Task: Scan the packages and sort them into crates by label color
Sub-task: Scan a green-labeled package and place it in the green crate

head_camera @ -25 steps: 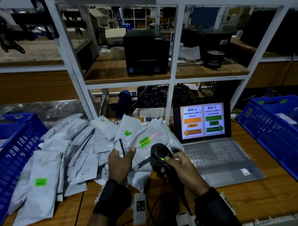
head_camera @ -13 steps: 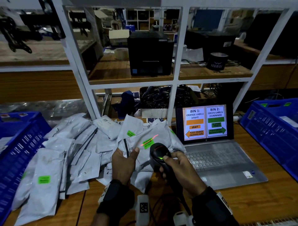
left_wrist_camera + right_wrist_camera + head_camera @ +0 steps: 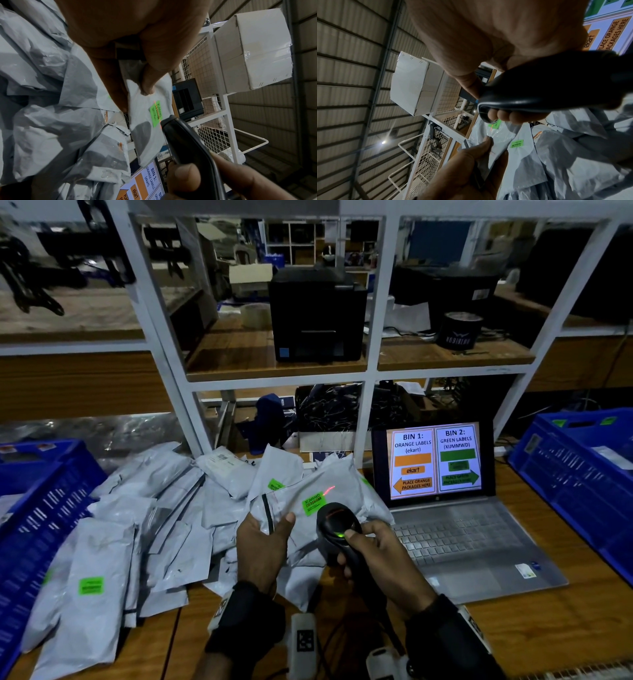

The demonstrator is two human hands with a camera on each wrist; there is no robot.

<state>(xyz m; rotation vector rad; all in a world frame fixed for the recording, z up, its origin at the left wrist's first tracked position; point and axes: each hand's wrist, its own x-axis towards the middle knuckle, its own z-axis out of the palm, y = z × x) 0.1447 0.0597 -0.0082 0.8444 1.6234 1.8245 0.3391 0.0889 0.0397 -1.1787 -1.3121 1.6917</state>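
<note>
1. Since the picture half a second back, little has moved: we keep the same package up in front of the scanner, and the red scan line has stayed at the upper right edge of the green label.
2. At the left edge of the head view stands the left blue crate, which the screen assigns to orange labels; this package should not go there.
3. Left of centre lies the pile of grey packages, waiting on the wooden table.
4. At centre, our left hand pinches the held package by its near edge, thumb on top. We should keep it taut and tilted toward the scanner so the green label lies flat.
5. Just right of it, our right hand is wrapped round the scanner, forefinger on top. In the left wrist view the red line crosses the label lengthwise; we should hold it steady over the barcode.
6. Further right, the laptop shows bin 2 for green labels, arrow pointing right.
7. At the right edge sits the right blue crate; we judge that is where this package belongs after scanning.
</note>
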